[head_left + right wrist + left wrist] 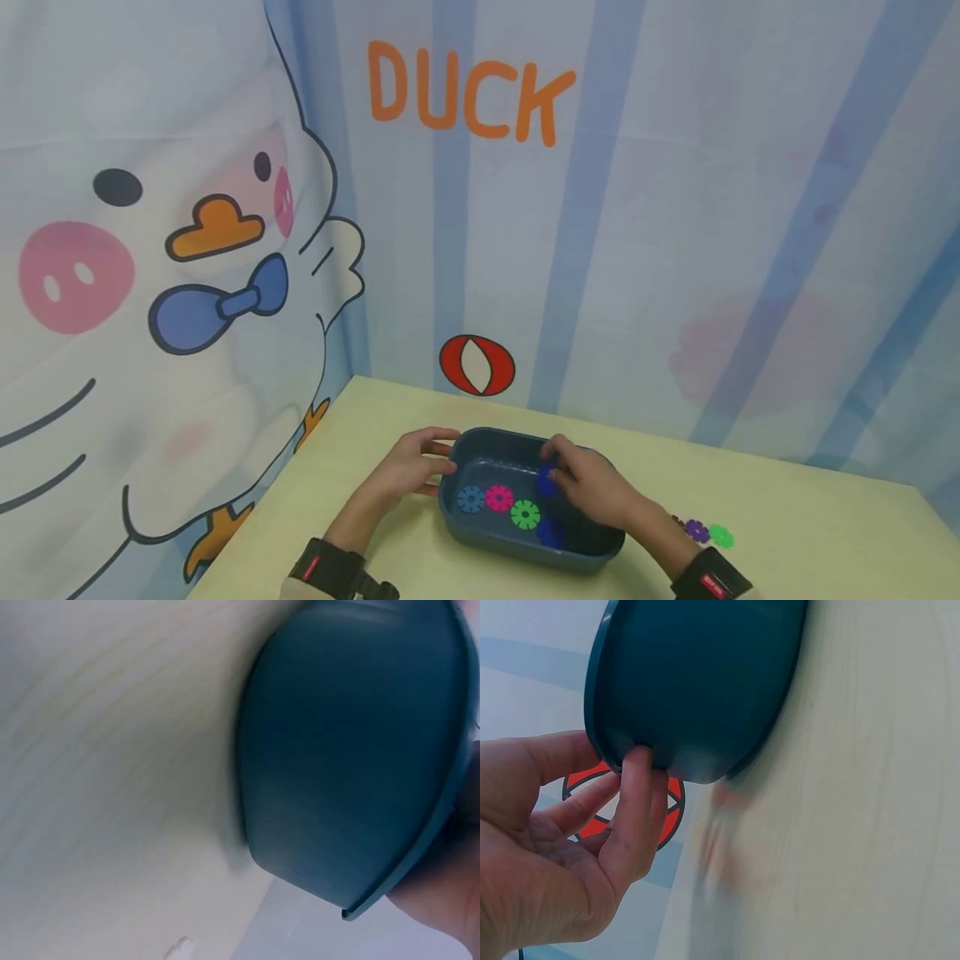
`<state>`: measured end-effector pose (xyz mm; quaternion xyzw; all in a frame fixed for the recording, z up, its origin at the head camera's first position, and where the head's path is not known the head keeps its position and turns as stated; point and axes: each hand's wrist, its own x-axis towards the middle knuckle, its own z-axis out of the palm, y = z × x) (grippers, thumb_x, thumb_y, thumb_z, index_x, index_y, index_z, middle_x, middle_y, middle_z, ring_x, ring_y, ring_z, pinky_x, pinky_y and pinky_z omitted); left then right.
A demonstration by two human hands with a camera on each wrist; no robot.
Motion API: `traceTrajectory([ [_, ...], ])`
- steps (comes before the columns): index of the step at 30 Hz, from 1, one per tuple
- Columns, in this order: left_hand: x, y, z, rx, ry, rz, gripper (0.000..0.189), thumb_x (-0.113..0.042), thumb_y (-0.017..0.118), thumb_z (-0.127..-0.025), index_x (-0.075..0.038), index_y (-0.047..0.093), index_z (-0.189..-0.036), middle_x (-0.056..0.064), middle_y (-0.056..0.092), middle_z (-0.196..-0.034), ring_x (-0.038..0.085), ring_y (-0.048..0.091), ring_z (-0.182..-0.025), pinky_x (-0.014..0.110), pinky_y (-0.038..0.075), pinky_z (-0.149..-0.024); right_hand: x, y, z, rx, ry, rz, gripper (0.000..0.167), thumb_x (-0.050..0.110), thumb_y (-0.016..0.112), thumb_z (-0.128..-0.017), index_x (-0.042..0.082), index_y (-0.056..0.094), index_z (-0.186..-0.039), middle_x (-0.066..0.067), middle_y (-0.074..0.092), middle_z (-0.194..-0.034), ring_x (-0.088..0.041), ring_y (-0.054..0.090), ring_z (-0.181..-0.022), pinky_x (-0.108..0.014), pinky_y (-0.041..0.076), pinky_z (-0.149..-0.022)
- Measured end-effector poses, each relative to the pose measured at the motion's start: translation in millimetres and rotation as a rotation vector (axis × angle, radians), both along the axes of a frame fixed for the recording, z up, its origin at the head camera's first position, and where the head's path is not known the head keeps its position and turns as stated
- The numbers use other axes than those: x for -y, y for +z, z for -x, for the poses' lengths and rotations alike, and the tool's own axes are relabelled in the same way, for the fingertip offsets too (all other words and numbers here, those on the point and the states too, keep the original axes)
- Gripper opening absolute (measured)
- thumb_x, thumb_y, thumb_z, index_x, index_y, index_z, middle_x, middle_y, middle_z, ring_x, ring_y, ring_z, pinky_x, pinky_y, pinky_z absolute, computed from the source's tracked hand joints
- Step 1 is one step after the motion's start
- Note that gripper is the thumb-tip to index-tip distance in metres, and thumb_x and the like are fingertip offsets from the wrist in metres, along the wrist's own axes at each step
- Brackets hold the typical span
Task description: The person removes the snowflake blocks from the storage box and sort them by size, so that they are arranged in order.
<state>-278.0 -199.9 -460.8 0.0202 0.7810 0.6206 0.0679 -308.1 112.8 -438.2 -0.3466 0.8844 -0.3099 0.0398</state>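
Note:
A dark teal plastic tub stands on the table. My left hand holds its left end, the thumb at the rim and fingers against the outer wall. Inside lie a blue notched plastic disc, a pink one and a green one, with a dark blue one near the front wall. My right hand reaches into the right part, its curled fingers pinching another dark blue disc. In the right wrist view the tub's wall hides most of that hand.
On the pale yellow table, right of the tub and beyond my right forearm, lie a purple disc, a light green disc and a partly hidden brown one. A printed curtain hangs behind the table.

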Motion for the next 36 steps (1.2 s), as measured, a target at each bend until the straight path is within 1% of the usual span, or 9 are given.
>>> traceTrajectory([
  [4,-0.6,-0.4,-1.0,0.004,0.008,-0.005,0.051,-0.003,0.071,-0.096,-0.005,0.061,-0.146,0.019,0.066,-0.131,0.024,0.073,-0.101,0.041,0.065,-0.074,-2.2,2.7,0.6,0.093,-0.014,0.126,0.029,0.000,0.062,-0.103,0.000,0.061,-0.132,-0.001,0.059,-0.076,-0.010,0.057,-0.054,-0.029,0.053,-0.056],
  [5,-0.7,-0.4,-1.2,0.004,0.010,-0.004,0.051,-0.003,0.071,-0.096,-0.005,0.061,-0.146,0.019,0.067,-0.130,0.024,0.073,-0.101,0.041,0.065,-0.074,-2.6,3.1,0.6,0.101,-0.019,0.143,0.031,0.000,0.063,-0.102,0.000,0.061,-0.133,-0.001,0.058,-0.077,-0.010,0.057,-0.054,-0.029,0.054,-0.057],
  [10,-0.8,0.4,-1.6,0.001,0.007,-0.006,0.051,-0.003,0.071,-0.096,-0.005,0.060,-0.147,0.021,0.066,-0.131,0.025,0.073,-0.102,0.040,0.065,-0.073,-5.8,4.3,-1.8,0.154,-0.017,0.228,0.041,-0.003,0.069,-0.097,-0.002,0.059,-0.136,-0.005,0.056,-0.082,-0.010,0.057,-0.058,-0.030,0.055,-0.055],
  [13,-0.8,0.9,-1.5,-0.005,0.000,-0.005,0.052,-0.004,0.071,-0.097,-0.004,0.059,-0.147,0.022,0.065,-0.132,0.027,0.073,-0.103,0.040,0.065,-0.073,-9.1,6.1,-4.2,0.178,-0.023,0.267,0.043,-0.003,0.070,-0.096,-0.003,0.057,-0.137,-0.006,0.056,-0.081,-0.010,0.056,-0.059,-0.029,0.053,-0.054],
  [17,-1.4,1.0,-1.3,0.000,0.001,-0.011,0.052,-0.004,0.071,-0.096,-0.004,0.059,-0.147,0.021,0.065,-0.132,0.027,0.073,-0.103,0.040,0.065,-0.073,-16.1,10.6,-6.7,0.212,-0.047,0.294,0.044,0.000,0.070,-0.098,-0.001,0.053,-0.138,-0.004,0.054,-0.077,-0.011,0.053,-0.059,-0.028,0.049,-0.054],
  [20,-1.5,0.2,-0.8,0.003,0.007,-0.015,0.051,-0.003,0.071,-0.096,-0.005,0.060,-0.146,0.020,0.066,-0.131,0.026,0.073,-0.101,0.040,0.065,-0.073,-22.8,14.1,-8.3,0.241,-0.054,0.306,0.044,0.003,0.069,-0.100,-0.001,0.050,-0.139,-0.004,0.054,-0.076,-0.013,0.052,-0.058,-0.030,0.050,-0.055],
  [25,-0.9,-0.7,-0.6,0.000,0.011,-0.008,0.051,-0.003,0.071,-0.096,-0.005,0.061,-0.146,0.019,0.067,-0.130,0.024,0.072,-0.100,0.041,0.065,-0.072,-34.8,17.2,-10.9,0.273,-0.047,0.317,0.045,0.004,0.068,-0.101,-0.002,0.047,-0.141,-0.007,0.054,-0.079,-0.015,0.053,-0.058,-0.031,0.051,-0.056],
  [29,-1.1,-1.7,-0.7,0.003,0.011,-0.005,0.051,-0.003,0.071,-0.096,-0.005,0.061,-0.146,0.020,0.066,-0.131,0.024,0.073,-0.101,0.042,0.065,-0.073,-43.6,15.8,-13.2,0.288,-0.068,0.326,0.043,0.004,0.066,-0.102,0.001,0.047,-0.141,-0.007,0.054,-0.081,-0.014,0.052,-0.058,-0.030,0.050,-0.053],
  [36,-1.0,-1.4,-1.8,0.001,0.007,-0.011,0.051,-0.004,0.071,-0.096,-0.005,0.060,-0.146,0.020,0.066,-0.131,0.024,0.072,-0.101,0.042,0.065,-0.074,-57.6,11.7,-14.6,0.292,-0.117,0.373,0.040,0.002,0.060,-0.105,0.002,0.045,-0.142,-0.020,0.065,-0.089,-0.014,0.053,-0.056,-0.034,0.051,-0.050],
])
